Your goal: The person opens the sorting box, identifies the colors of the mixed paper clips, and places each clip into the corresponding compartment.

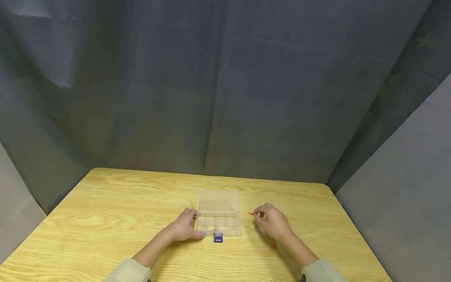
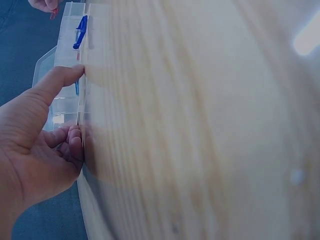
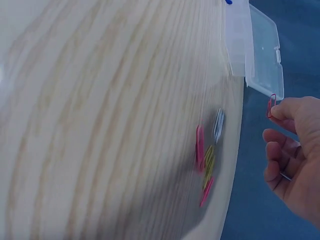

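A clear plastic compartment box (image 1: 232, 232) lies on the table with its hinged lid (image 1: 218, 200) swung back. My left hand (image 1: 183, 226) grips the box's left end, thumb at the front edge and curled fingers along the side. Beyond the box's right end, my right hand (image 1: 276, 223) pinches a red paper clip (image 3: 270, 106) between thumb and forefinger, raised over the table. A shiny bit (image 3: 286, 176) shows by its lower fingers. At the box's front edge is a small blue piece (image 1: 218, 237); something thin and blue (image 2: 77, 87) shows in a front compartment.
On the wooden table (image 1: 116, 219), below my right hand, lie silver paper clips (image 3: 218, 125), yellow ones (image 3: 208, 165) and pink-red ones (image 3: 200, 147) in a loose row. A dark curtain (image 1: 218, 98) hangs behind the table's far edge.
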`<state>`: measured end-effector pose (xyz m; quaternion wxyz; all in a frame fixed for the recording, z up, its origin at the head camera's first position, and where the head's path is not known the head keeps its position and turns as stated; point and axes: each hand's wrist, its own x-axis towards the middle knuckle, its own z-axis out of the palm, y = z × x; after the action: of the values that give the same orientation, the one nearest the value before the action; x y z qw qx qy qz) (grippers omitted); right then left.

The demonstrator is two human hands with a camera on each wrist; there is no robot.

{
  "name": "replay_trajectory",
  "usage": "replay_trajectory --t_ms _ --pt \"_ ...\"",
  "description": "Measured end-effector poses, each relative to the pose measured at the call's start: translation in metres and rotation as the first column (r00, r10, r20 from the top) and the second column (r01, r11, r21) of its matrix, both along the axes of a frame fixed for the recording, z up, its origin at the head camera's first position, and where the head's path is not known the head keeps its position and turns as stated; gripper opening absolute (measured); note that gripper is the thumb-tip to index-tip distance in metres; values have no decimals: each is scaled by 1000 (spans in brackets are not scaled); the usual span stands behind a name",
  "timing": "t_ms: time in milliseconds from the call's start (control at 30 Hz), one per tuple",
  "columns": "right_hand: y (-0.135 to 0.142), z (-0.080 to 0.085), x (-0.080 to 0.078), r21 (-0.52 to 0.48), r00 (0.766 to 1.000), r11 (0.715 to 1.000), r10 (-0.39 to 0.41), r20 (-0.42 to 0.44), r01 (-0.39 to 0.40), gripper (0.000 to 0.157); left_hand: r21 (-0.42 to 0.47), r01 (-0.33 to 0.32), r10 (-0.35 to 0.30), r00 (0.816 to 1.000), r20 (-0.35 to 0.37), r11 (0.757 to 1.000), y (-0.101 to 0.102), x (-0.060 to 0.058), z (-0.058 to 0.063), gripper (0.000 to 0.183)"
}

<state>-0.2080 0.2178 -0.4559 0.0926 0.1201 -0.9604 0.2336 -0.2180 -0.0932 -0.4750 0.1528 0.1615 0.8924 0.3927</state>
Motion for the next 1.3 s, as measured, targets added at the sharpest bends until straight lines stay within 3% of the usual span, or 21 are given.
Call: replay_trajectory --t_ms 867,1300 --pt "-39 9 -2 65 992 991 118 -46 -115 6 0 2 -2 1000 -14 1000 0 2 2 73" --pt "-55 0 1 44 984 983 176 8 -176 6 -3 1 -1 999 -44 1000 2 3 1 73"
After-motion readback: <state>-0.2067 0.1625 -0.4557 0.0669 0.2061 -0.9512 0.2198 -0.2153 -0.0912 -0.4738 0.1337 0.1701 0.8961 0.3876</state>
